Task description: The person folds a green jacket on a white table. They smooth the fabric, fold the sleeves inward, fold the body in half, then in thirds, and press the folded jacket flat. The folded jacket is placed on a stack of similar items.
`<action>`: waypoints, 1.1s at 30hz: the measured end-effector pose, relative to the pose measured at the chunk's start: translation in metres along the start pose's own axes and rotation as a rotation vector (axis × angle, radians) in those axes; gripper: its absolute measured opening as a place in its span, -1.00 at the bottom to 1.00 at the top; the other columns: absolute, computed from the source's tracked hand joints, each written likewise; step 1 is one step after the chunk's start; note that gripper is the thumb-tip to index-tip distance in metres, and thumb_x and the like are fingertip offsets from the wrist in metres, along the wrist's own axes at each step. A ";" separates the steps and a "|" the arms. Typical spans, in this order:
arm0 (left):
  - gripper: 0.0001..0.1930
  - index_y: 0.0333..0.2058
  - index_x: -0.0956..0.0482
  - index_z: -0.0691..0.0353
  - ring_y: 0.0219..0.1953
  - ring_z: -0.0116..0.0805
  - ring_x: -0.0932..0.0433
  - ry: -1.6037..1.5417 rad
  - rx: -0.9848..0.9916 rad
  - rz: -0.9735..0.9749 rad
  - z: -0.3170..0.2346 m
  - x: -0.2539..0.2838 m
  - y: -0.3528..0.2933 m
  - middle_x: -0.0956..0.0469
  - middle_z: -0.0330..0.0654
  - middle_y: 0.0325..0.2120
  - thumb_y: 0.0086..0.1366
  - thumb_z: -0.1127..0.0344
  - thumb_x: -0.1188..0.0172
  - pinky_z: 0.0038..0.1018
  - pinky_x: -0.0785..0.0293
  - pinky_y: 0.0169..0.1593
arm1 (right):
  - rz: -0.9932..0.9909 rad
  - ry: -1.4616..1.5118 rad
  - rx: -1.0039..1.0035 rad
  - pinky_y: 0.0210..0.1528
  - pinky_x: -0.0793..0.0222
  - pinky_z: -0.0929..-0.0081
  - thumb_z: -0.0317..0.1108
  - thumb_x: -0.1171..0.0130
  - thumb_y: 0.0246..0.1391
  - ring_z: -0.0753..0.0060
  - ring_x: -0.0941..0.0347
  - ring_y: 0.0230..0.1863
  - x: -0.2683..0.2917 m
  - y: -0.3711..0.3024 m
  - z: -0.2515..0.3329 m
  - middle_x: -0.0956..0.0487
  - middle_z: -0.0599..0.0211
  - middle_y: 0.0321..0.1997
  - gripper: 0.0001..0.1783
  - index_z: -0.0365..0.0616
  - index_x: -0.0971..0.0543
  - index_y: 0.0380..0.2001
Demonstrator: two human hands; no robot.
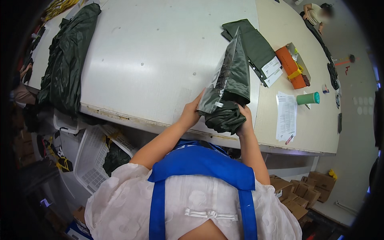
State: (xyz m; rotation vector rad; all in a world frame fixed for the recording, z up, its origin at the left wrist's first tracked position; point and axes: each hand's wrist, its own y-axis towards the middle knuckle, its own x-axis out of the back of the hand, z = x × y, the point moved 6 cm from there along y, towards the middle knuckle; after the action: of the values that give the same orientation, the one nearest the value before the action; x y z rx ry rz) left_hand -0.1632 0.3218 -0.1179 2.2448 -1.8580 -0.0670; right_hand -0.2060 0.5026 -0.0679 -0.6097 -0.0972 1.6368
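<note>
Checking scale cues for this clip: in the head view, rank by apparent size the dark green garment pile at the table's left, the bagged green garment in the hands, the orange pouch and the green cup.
1. Dark green garment pile
2. Bagged green garment, though nearness to the camera may enlarge it
3. Orange pouch
4. Green cup

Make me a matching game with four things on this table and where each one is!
Things:
1. clear bag
2. green cup
3. orange pouch
4. dark heap

Places:
A. far left of the table
B. standing up between both hands
C. lying on its side beside the paper sheet
D. right of the folded green pile

Pairs: 1-B, 2-C, 3-D, 4-A

The left hand grips the bag's lower edge; the right hand pushes dark green cloth in at its mouth.
</note>
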 end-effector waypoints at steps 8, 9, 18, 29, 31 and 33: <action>-0.80 -0.20 -0.55 0.28 -0.28 -0.02 -0.57 -0.021 0.205 0.340 0.003 -0.029 -0.061 -0.58 0.02 -0.27 0.17 0.47 -0.10 -0.35 -0.48 -0.17 | -0.205 -0.470 0.274 -0.23 -0.36 0.46 -0.40 -0.11 -0.04 0.39 -0.49 -0.35 0.017 0.031 0.012 -0.59 0.13 -0.35 -0.70 -0.48 -0.53 -0.30; -0.79 -0.19 -0.55 0.27 -0.27 -0.06 -0.57 -0.070 0.188 0.424 0.013 -0.028 -0.068 -0.59 -0.01 -0.26 0.18 0.46 -0.10 -0.37 -0.48 -0.13 | -0.179 -0.686 0.220 -0.19 -0.39 0.45 -0.43 -0.05 0.01 0.39 -0.50 -0.28 0.028 0.040 0.002 -0.58 0.21 -0.24 -0.66 -0.39 -0.49 -0.13; -0.26 0.29 0.03 0.16 0.26 -0.22 -0.12 -0.898 0.814 0.231 0.035 -0.019 -0.022 -0.12 -0.13 0.24 0.29 -0.04 -0.05 -0.25 -0.12 0.25 | -0.191 -0.904 0.281 -0.03 -0.36 0.27 -0.10 -0.19 -0.09 -0.11 -0.49 -0.10 0.022 0.051 -0.018 -0.47 -0.34 -0.07 -0.34 -0.43 -0.40 -0.03; -0.18 0.27 0.03 0.23 0.22 -0.23 -0.19 -0.728 0.777 0.353 0.017 -0.018 -0.013 -0.18 0.00 0.18 0.07 0.38 -0.23 -0.36 -0.16 0.22 | 0.173 -1.544 0.302 0.07 -0.25 0.11 -0.45 0.03 -0.02 -0.17 -0.35 0.00 -0.047 0.036 -0.020 -0.48 -0.14 -0.09 -0.67 -0.32 -0.51 -0.16; -0.16 0.27 0.05 0.30 0.23 -0.22 -0.18 -0.802 0.789 0.416 0.025 -0.016 -0.015 -0.16 0.04 0.19 0.07 0.42 -0.23 -0.40 -0.13 0.23 | 0.183 -1.402 0.407 0.17 -0.17 0.16 -0.36 0.08 0.06 -0.12 -0.28 0.12 -0.033 0.055 -0.031 -0.44 -0.09 0.04 -0.61 -0.26 -0.46 -0.05; -0.18 0.27 0.04 0.33 0.22 -0.21 -0.19 -0.725 0.736 0.389 0.033 -0.011 -0.019 -0.16 0.05 0.19 0.08 0.44 -0.22 -0.40 -0.17 0.22 | 0.157 -1.359 0.517 0.25 -0.08 0.18 -0.24 0.14 0.16 -0.06 -0.20 0.23 -0.007 0.067 -0.046 -0.34 -0.06 0.19 -0.54 -0.22 -0.41 0.06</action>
State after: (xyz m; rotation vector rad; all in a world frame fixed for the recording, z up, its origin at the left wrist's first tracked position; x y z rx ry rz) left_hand -0.1530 0.3305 -0.1548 2.4130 -3.0996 -0.1745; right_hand -0.2456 0.4712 -0.1313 0.9710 -0.5924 1.8593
